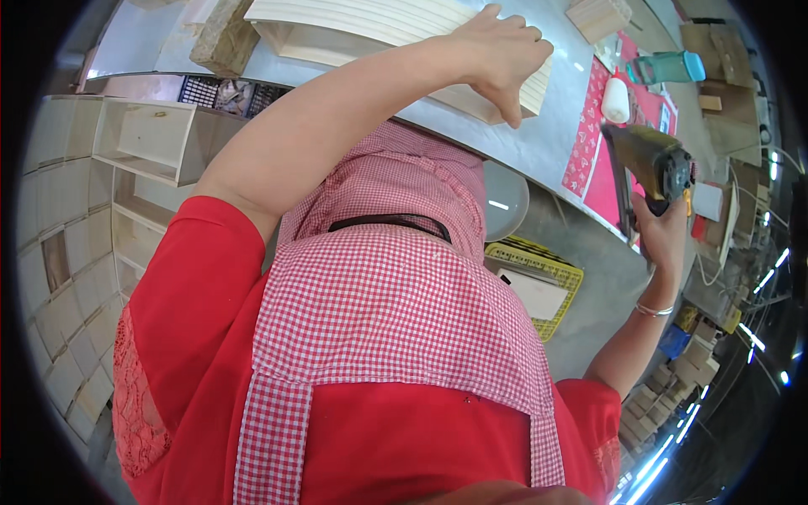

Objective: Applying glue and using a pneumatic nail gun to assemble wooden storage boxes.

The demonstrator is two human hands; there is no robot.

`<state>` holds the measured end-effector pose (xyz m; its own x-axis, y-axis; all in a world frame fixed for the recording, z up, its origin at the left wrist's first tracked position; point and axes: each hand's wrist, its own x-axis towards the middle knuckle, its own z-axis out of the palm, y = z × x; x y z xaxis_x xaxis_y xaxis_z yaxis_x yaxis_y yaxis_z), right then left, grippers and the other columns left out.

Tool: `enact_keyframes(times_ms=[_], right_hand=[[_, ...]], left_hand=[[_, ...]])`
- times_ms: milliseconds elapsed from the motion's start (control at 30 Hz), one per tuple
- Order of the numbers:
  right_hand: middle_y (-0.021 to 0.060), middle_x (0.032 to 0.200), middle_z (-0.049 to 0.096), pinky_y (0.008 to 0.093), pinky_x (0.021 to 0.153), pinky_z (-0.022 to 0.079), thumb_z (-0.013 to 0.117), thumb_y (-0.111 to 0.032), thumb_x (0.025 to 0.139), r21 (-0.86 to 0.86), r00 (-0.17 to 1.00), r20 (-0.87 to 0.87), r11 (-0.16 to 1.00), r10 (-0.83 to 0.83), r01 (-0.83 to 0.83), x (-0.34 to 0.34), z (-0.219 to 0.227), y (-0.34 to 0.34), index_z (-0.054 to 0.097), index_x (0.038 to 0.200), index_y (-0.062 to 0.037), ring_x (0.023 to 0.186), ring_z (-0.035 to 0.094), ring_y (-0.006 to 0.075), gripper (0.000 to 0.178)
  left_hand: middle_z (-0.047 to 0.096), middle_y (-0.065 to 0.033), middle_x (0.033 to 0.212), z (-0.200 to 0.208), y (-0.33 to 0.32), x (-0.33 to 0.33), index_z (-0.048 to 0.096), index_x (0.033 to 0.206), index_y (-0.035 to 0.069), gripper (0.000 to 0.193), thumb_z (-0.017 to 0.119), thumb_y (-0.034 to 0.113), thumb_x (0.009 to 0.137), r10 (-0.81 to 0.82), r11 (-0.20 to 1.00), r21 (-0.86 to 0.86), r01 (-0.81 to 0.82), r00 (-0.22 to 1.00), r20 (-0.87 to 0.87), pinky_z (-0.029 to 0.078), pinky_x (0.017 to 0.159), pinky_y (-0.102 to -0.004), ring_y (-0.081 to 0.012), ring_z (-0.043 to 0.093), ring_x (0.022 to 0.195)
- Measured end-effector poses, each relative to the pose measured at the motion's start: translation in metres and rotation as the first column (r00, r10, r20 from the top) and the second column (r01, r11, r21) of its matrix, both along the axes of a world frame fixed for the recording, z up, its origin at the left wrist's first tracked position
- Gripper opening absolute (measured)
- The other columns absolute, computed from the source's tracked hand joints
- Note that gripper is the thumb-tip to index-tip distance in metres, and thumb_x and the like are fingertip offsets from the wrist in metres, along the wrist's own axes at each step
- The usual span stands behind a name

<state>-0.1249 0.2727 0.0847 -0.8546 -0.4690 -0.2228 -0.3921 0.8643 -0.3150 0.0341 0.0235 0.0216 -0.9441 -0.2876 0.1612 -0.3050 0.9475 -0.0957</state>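
Left hand (497,52) flat, released, pressing slatted wooden box (396,34) on counter (539,143); box long axis runs left-right. Right hand (661,227) grip clenched on nail gun (648,168), nose pointing up-left toward counter.

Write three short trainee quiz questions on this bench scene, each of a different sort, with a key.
1. True or false: the left hand rests on the slatted wooden box.
2. The right hand holds: A) a glue bottle, B) a nail gun, C) a wood block.
3. Fill in: the yellow basket sits ____ the bench.

Key: 1 true; 2 B; 3 below.
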Motion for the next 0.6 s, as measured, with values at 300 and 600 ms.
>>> enact_keyframes(times_ms=[300,600], right_hand=[[0.008,0.106,0.071,0.0317,0.083,0.053,0.081,-0.01,0.081,-0.192,0.849,0.012,0.834,0.529,-0.517,0.029,0.033,-0.041,0.064,0.115,0.002,0.094,0.066,0.0158,0.04],[0.0082,0.107,0.071,0.0314,0.083,0.053,0.081,-0.014,0.083,-0.184,0.813,0.023,0.801,0.582,-0.569,0.034,0.034,-0.056,0.064,0.117,0.0025,0.094,0.064,0.0149,0.041]], left_hand=[[0.061,-0.022,0.113,-0.022,-0.04,-0.01,0.057,0.11,-0.003,0.072,0.084,0.041,0.06,-0.24,0.828,0.476,0.295,0.955,-0.173,0.038,0.104,-0.0519,-0.0358,0.055,0.115],[0.062,-0.0213,0.111,-0.023,-0.034,-0.009,0.058,0.108,-0.003,0.069,0.084,0.04,0.059,-0.258,0.823,0.463,0.328,0.943,-0.211,0.038,0.103,-0.0512,-0.0353,0.057,0.114]])
